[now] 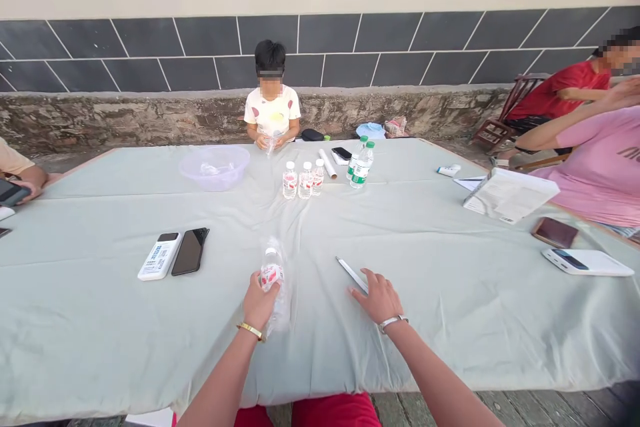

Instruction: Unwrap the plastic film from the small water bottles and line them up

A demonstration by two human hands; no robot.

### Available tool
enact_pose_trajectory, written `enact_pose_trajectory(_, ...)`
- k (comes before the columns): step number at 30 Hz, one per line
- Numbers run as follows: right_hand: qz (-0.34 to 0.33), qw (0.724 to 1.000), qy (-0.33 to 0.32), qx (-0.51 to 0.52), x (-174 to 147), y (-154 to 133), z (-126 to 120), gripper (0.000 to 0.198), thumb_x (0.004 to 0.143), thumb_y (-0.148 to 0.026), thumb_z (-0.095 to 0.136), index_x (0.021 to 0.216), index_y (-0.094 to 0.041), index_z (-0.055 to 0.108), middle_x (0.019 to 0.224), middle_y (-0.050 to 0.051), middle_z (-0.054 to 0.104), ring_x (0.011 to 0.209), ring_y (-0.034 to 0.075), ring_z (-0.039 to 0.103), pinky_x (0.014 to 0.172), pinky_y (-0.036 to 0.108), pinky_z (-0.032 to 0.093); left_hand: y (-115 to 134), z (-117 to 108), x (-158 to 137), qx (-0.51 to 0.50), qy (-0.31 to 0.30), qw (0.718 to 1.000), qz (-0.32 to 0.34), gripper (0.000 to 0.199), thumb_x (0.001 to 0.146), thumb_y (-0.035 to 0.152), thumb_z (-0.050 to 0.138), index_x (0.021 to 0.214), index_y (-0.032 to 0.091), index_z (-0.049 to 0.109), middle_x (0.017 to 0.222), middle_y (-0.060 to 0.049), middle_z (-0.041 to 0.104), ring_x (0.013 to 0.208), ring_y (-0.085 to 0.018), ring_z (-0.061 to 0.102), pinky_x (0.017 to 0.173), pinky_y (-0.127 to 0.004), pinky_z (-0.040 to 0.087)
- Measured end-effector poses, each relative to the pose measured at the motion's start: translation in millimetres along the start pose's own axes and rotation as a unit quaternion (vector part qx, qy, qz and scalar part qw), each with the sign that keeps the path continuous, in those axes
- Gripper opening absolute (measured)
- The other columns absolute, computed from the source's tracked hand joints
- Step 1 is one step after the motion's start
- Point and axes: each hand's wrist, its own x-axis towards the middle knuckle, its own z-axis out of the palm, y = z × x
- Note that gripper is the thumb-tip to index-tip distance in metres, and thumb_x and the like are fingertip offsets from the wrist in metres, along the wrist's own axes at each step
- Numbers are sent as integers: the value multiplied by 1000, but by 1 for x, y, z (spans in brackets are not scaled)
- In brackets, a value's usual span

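Observation:
My left hand is closed round a small clear bottle with a white cap and a pink-and-white label. Clear plastic film lies loosely about the bottle and spreads beneath it. To the right, my right hand is open, its fingers apart over the cloth. Between its thumb and forefinger is the near end of a slim, pale, pen-like tool with a dark tip pointing away from me. Whether the fingers touch the tool I cannot tell.
Beyond my hands stand several small bottles, green-capped water bottles, a white roll and a purple basin. A power bank and phone lie left, a white box right. Other people sit around the table.

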Motion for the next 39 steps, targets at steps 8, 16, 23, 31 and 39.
enact_pose_trajectory(8, -23, 982, -65, 176, -5, -21, 3, 28, 87, -34, 35, 73, -20, 55, 68, 2, 57, 63, 15, 54, 61, 25, 39, -5, 4, -15, 207, 7, 977, 55, 61, 80, 50, 51, 129, 16, 41, 130, -17, 55, 115, -30, 55, 90, -36, 41)
enact_pose_trajectory(16, -12, 924, -140, 355, 28, -139, 11, 27, 82, -35, 37, 59, -21, 42, 51, -4, 40, 48, 10, 35, 49, 23, 30, -6, 1, -16, 205, 7, 976, 66, 57, 83, 53, 45, 128, 18, 42, 127, -12, 59, 116, -25, 55, 91, -32, 40)
enact_pose_trajectory(23, -9, 921, -193, 339, -31, -73, 2, 31, 80, -39, 43, 55, -20, 38, 49, -6, 36, 45, 8, 30, 47, 22, 25, -7, -2, -13, 199, 2, 978, 66, 50, 84, 53, 43, 121, 20, 48, 125, -10, 60, 113, -24, 56, 90, -31, 41)
enact_pose_trajectory(31, -64, 975, -87, 192, -33, 12, -21, 36, 90, -42, 33, 78, -19, 57, 70, 4, 59, 62, 14, 52, 56, 24, 37, -7, 8, -14, 212, 5, 976, 49, 61, 79, 57, 49, 127, 20, 42, 119, -14, 62, 111, -27, 58, 87, -33, 42)
enact_pose_trajectory(39, -30, 997, 69, -13, -21, -17, -4, 37, 86, -24, 46, 121, -17, 54, 120, 16, 58, 105, 27, 55, 82, 36, 41, -4, 13, -27, 233, 1, 971, 48, 65, 79, 56, 50, 130, 17, 40, 121, -18, 60, 111, -29, 59, 84, -35, 43)
